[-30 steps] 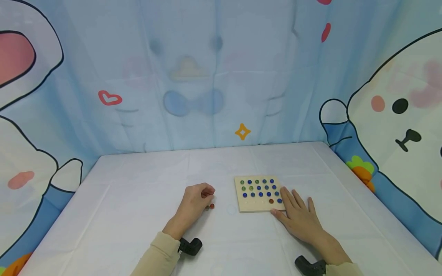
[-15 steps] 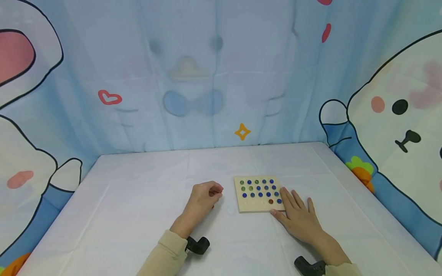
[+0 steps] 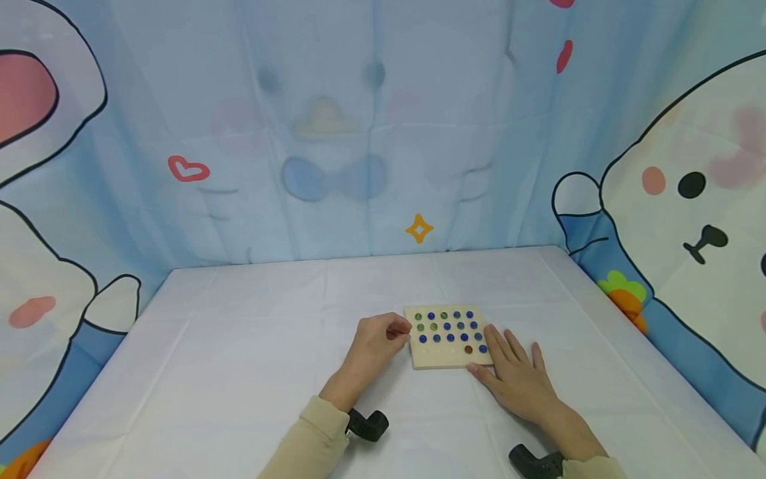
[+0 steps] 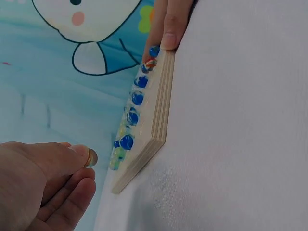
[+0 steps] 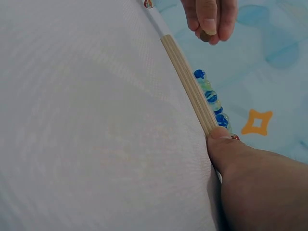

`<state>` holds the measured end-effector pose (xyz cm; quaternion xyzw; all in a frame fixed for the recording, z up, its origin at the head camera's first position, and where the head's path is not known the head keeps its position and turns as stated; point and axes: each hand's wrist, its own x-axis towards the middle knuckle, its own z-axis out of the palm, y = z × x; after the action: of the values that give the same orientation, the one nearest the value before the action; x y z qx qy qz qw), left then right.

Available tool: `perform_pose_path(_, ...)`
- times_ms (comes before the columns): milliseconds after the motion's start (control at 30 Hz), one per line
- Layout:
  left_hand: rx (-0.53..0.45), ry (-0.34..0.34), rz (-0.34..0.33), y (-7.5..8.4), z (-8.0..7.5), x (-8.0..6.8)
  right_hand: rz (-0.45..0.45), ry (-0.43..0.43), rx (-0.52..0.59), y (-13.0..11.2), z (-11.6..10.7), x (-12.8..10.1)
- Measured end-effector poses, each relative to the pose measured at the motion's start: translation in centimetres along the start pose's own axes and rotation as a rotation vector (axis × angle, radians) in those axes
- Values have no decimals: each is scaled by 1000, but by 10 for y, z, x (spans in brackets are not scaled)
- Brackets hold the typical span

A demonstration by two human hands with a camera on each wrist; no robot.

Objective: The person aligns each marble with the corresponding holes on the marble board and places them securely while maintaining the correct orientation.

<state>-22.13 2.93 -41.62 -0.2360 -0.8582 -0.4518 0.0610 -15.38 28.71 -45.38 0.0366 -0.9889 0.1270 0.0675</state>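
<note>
My left hand (image 3: 376,339) pinching marble (image 4: 90,157) at left edge of board (image 3: 445,359), mid-worktop. Right hand (image 3: 516,372) spread flat, steadying board's right edge. Next, I reckon: find empty near-row hole, lower gently.

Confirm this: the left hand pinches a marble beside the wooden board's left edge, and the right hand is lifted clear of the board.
Not quite. The right hand is not lifted clear: it lies flat on the table with its thumb against the wooden board, as the right wrist view shows. The rest holds: the left hand pinches a marble beside the board's left edge.
</note>
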Motion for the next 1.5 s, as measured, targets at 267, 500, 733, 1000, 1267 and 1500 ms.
perform_pose_path(267,-26,-30,-20,10,15,4,6,-12,-1,-3,0,0)
perform_pose_path(500,10,-39,17,17,30,9,7,-18,-1,-3,-2,1)
perform_pose_path(733,49,-43,60,23,43,13,3,-17,3,-2,-1,2)
perform_pose_path(1000,69,-73,76,30,55,19,7,-28,5,0,-1,2)
perform_pose_path(1267,107,-62,97,32,67,18,10,-36,3,0,-1,1)
perform_pose_path(1500,181,-77,96,35,72,18,15,-39,1,2,0,2)
